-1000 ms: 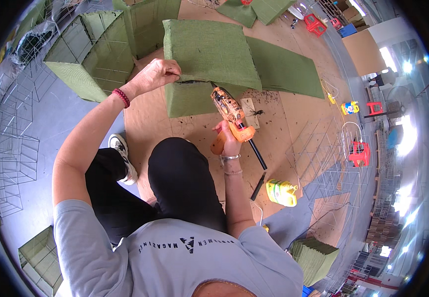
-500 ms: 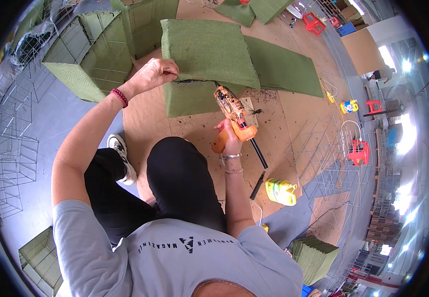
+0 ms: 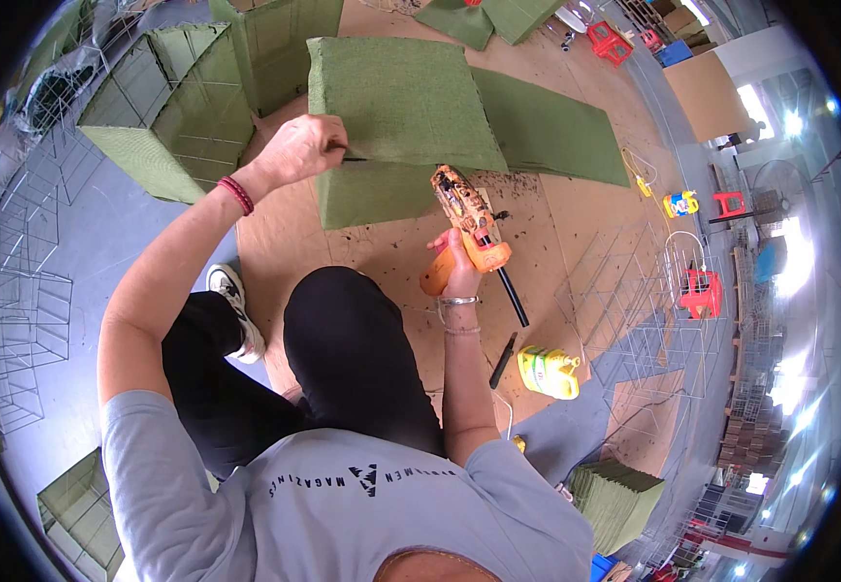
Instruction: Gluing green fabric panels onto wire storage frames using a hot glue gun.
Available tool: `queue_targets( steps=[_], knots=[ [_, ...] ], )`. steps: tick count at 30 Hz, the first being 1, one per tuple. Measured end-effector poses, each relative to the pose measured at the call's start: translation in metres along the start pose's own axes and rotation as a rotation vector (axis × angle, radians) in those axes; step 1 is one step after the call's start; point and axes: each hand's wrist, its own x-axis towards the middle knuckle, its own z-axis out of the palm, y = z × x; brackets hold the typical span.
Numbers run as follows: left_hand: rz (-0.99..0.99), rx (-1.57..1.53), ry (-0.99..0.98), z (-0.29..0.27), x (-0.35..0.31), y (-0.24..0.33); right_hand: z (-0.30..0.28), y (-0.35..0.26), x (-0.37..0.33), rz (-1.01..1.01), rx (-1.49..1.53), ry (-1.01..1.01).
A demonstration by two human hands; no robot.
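A green fabric-covered box (image 3: 401,102) stands on the brown board, its top sheet overlapping the near side. My left hand (image 3: 304,147) pinches the near edge of that fabric at the box's left corner. A thin dark line runs along the seam beside my fingers. In my right hand (image 3: 461,274) is an orange glue gun (image 3: 459,204), stained with black. Its tip points at the seam near the box's right end; whether it touches cannot be made out. A black glue stick (image 3: 513,296) sticks out of the gun's back end.
A flat green panel (image 3: 551,131) lies right of the box. Open green wire-framed boxes (image 3: 163,107) stand at the left. A yellow jug (image 3: 549,372) and a black stick (image 3: 503,361) are near my right forearm. Wire frames (image 3: 634,310) and a red stool (image 3: 700,293) stand farther right.
The glue gun has moved slightly right along the seam. The fabric edge now lies lower over the dark gap, which looks narrower. My left hand keeps its pinch at the corner.
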Motion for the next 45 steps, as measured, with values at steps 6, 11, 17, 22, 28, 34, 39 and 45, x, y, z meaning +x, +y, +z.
queue_targets(
  steps=[6, 11, 17, 22, 28, 34, 39, 45],
  knots=[
    [0.439, 0.534, 0.237, 0.031, 0.022, 0.057, -0.004, 0.004, 0.004, -0.001, 0.018, -0.001],
    [0.315, 0.389, 0.146, 0.058, 0.05, 0.064, -0.003, 0.003, 0.005, -0.004, 0.07, -0.008],
    [-0.02, -0.135, 0.052, 0.051, 0.073, 0.046, -0.005, -0.001, 0.007, -0.013, 0.042, 0.032],
    [-0.132, -0.317, -0.019, 0.046, 0.076, 0.045, -0.015, -0.002, 0.012, 0.009, 0.076, 0.035],
    [-0.154, -0.344, 0.005, 0.048, 0.074, 0.042, -0.015, -0.008, 0.014, -0.016, 0.021, 0.045],
    [-0.106, -0.317, -0.001, 0.045, 0.075, 0.044, -0.022, -0.004, 0.019, -0.012, 0.082, 0.077],
    [-0.137, -0.288, 0.018, 0.043, 0.076, 0.048, -0.027, -0.006, 0.021, -0.032, 0.075, 0.104],
    [-0.011, -0.097, 0.12, 0.052, 0.079, 0.054, -0.032, -0.012, 0.022, -0.025, 0.078, 0.133]
  ],
)
